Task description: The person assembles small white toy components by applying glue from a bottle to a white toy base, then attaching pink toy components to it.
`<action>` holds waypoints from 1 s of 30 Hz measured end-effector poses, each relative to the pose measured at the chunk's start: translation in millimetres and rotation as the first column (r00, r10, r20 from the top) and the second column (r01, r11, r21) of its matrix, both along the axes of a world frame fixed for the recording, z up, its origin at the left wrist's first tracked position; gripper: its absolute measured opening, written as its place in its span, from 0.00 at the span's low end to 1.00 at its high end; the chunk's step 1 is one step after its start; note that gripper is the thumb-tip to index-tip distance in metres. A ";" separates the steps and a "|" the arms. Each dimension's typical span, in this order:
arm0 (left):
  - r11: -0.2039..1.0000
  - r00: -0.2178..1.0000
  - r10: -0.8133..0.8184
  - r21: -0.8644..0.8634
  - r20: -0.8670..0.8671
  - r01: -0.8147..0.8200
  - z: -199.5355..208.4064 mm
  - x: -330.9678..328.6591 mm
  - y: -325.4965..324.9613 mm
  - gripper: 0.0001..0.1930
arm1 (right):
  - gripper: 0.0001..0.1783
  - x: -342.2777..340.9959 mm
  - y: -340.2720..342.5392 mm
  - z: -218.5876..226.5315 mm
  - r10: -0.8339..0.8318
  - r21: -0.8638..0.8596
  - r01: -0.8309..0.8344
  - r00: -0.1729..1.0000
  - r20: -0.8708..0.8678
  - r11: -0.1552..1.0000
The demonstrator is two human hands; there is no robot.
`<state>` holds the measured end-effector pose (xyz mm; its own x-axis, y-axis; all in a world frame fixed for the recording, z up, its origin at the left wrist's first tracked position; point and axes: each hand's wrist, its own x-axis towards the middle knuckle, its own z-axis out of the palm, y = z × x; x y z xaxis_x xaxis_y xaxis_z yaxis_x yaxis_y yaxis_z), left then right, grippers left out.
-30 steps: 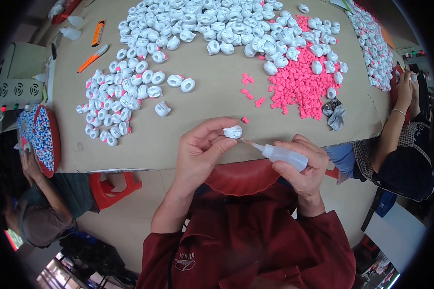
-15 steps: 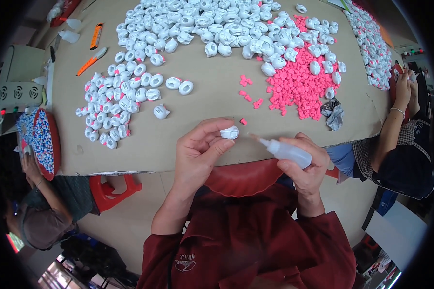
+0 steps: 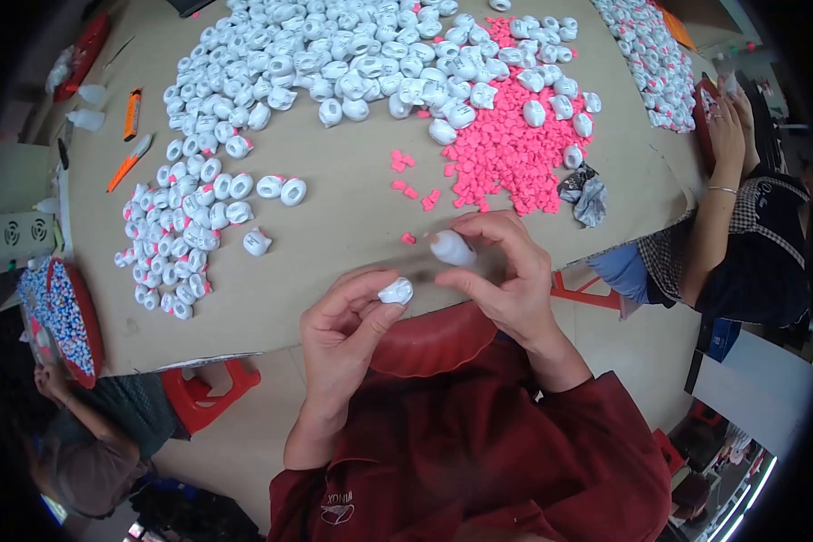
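Note:
My left hand pinches a small white rounded plastic piece between thumb and fingers. To its right, a translucent white squeeze bottle stands over the table, its narrow nozzle tilted to the left and blurred. My right hand is spread around the bottle, thumb and fingers apart, with a gap showing between thumb and bottle. One loose pink piece lies just left of the nozzle, below several others. A single white piece rests apart, left of my hands.
Large heaps of white pieces and pink pieces cover the far table. Another group, with pink parts fitted, sits at left near an orange cutter. A crumpled wad lies right. Co-workers sit at both sides; a red basin is below the edge.
My right hand has moved left and farther in with the bottle, and its fingers have spread. The left hand still pinches the white piece. The whole view has shifted.

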<state>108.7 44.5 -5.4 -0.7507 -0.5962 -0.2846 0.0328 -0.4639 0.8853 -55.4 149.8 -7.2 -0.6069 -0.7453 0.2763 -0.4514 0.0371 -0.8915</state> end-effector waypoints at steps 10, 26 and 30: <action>0.999 0.999 -0.036 -0.003 -0.006 0.036 4.0 -10.4 3.6 0.14 | 0.18 -2.2 11.2 0.5 -0.042 0.081 0.061 0.975 -0.216 0.995; 0.999 0.999 -0.051 -0.005 0.005 0.051 2.0 -9.2 5.9 0.14 | 0.09 -18.8 3.5 -3.8 -0.216 0.132 0.313 0.852 -0.477 0.941; 0.999 0.999 -0.047 0.015 -0.009 0.047 1.1 -10.6 8.4 0.15 | 0.08 -15.3 8.6 -3.6 -0.215 0.105 0.283 0.880 -0.424 0.953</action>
<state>98.1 52.8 -4.3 -0.7801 -0.5561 -0.2865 0.0184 -0.4782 0.8780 -70.7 158.4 -10.8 -0.6396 -0.6388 0.4275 -0.7269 0.3218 -0.6067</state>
